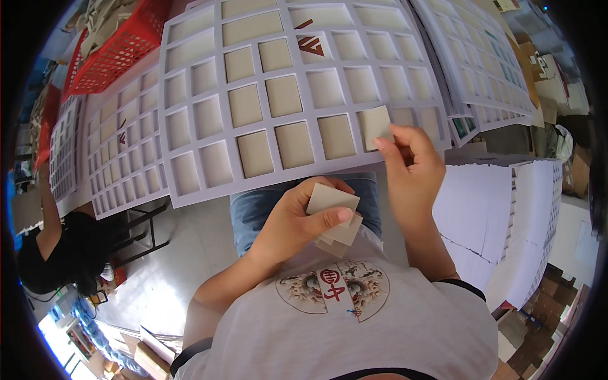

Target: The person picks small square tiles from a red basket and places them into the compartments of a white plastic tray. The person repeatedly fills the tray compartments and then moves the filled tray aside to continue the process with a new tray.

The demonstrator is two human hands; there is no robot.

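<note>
A white gridded panel (218,190) spans the top centre of the frame, beige squares filling some of its compartments, and a red perforated basket (120,58) sits at the upper left. At the centre, the left hand (288,218) has its fingers closed around a fanned stack of beige squares (332,197), while the right hand (415,158), right of centre, pinches 1 loose square (376,125) between thumb and fingers at a bottom-row compartment, just right of 3 filled compartments.

From where I stand, in front of the tray (190,199), the left hand (285,218) and its top tile (328,197) partly hide the lower tiles (348,233).
</note>
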